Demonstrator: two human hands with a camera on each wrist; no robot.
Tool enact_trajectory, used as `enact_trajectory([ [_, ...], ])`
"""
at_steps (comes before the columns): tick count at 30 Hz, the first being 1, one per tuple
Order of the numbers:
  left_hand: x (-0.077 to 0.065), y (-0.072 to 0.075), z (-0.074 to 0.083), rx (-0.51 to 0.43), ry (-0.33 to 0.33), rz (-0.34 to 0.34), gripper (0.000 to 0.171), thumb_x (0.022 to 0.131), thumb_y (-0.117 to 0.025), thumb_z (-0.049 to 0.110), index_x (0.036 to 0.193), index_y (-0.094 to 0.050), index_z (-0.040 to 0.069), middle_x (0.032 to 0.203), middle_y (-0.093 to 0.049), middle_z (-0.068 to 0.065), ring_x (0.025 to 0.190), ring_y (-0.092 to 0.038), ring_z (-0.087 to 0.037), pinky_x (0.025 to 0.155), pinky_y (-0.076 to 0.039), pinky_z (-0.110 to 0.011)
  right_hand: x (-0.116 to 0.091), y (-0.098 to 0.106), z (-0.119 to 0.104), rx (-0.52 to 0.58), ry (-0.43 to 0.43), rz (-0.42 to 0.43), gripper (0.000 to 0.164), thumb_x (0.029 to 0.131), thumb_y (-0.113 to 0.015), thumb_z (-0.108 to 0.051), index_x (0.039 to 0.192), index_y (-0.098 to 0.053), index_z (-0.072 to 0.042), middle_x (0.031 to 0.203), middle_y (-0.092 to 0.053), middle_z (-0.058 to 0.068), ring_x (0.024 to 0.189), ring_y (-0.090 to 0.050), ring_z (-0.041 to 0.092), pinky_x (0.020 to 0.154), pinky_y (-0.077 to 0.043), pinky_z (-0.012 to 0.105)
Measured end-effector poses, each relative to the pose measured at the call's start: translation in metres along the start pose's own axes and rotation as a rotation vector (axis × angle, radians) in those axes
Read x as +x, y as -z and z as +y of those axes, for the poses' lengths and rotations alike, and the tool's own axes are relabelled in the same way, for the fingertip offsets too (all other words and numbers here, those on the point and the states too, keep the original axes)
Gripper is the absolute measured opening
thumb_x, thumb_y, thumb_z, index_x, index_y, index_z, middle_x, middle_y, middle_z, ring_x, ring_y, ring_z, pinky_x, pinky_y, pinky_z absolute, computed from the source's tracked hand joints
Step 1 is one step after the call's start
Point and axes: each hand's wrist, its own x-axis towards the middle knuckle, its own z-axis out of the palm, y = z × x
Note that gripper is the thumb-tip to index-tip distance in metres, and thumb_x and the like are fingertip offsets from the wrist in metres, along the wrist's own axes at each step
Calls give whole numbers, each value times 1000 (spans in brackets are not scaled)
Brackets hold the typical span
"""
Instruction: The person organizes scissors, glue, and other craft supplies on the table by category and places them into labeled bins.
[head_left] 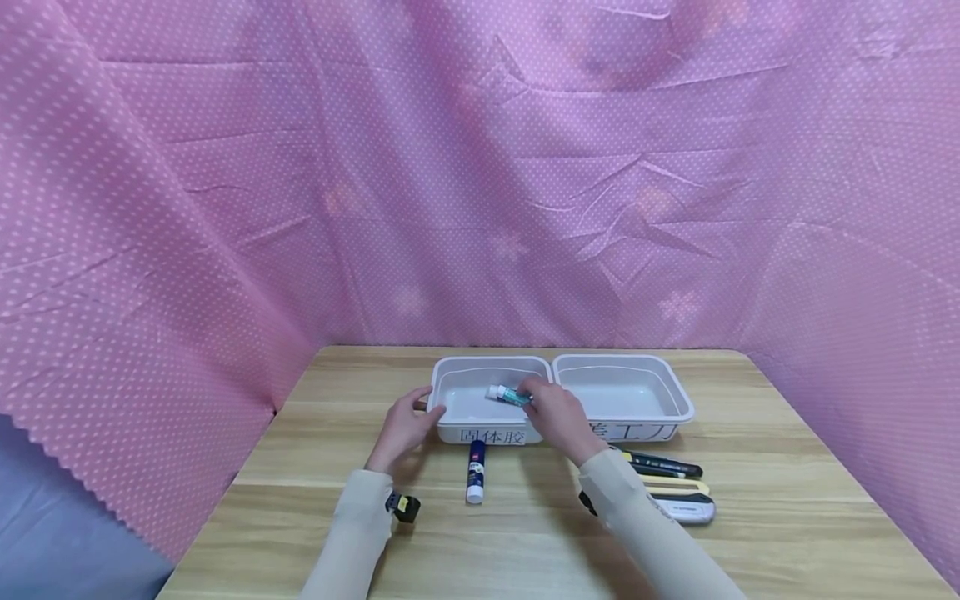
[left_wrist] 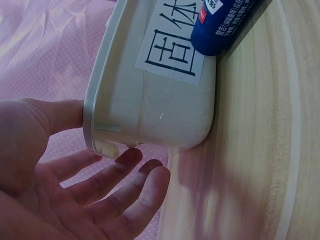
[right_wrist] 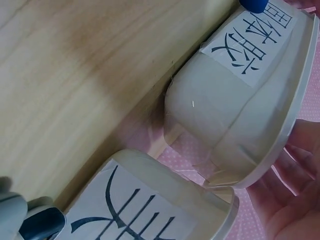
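The left hand [head_left: 402, 431] reaches forward to the left end of the left white plastic bin [head_left: 448, 432], thumb hooked over its rim and slightly bent fingers outside. The right hand [head_left: 558, 417] angles in over the bin's right end, fingertips pinching a white-and-teal glue stick [head_left: 507, 394] above its floor. A blue glue stick [head_left: 476, 471] lies in front.
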Motion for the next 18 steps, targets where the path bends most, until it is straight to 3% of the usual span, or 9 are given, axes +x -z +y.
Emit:
enact_trajectory([
  [18, -1, 0, -2, 3, 1, -3, 61, 100, -66, 30, 153, -46, 8, 133, -62, -21, 112, -64, -31, 91, -60, -42, 10, -6, 0, 46, 1, -44, 23, 89, -76, -4, 111, -74, -8, 108, -76, 7, 94, -71, 21, 86, -61, 39],
])
